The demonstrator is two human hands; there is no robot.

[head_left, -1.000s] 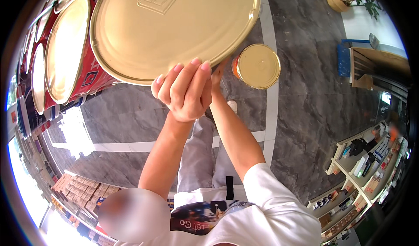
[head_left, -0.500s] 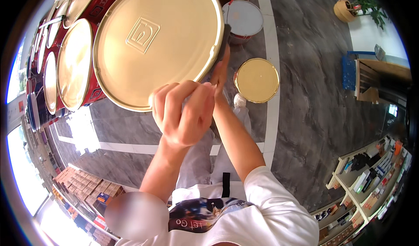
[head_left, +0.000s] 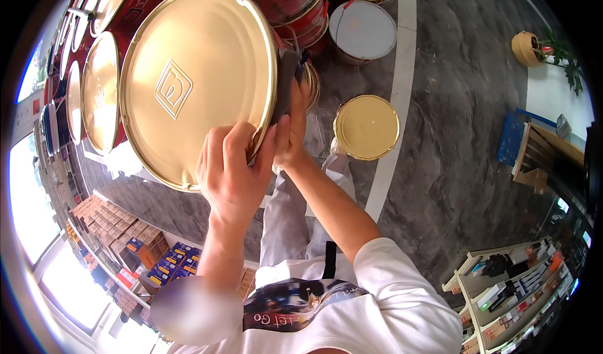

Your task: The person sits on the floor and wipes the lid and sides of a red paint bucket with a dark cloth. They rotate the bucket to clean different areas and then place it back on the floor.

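Note:
A large paint bucket with a gold lid (head_left: pixel 201 46) fills the upper left, its round lid marked with a raised diamond emblem. My left hand (head_left: pixel 232 159) is closed at the lid's near right edge, its fingers curled over the rim. Along the bucket's right side, my right hand (head_left: pixel 294 125) presses a dark piece of material (head_left: pixel 286 84), possibly cloth, with its fingers stretched upward. The two hands are close together, and the right palm is hidden. Most of the bucket's side is out of sight behind the lid.
More gold-lidded red buckets (head_left: pixel 100 93) stand at left. A white-lidded pail (head_left: pixel 363 31) and a small gold-lidded can (head_left: pixel 367 128) stand on the grey floor at right. Beyond are a potted plant (head_left: pixel 527 48), a wooden crate (head_left: pixel 546 156) and shelves (head_left: pixel 502 291).
The gold lid and both my hands sit lower and farther left in the picture, as the view also shifts. Red buckets behind the lid now show. Both hands stay at its right edge.

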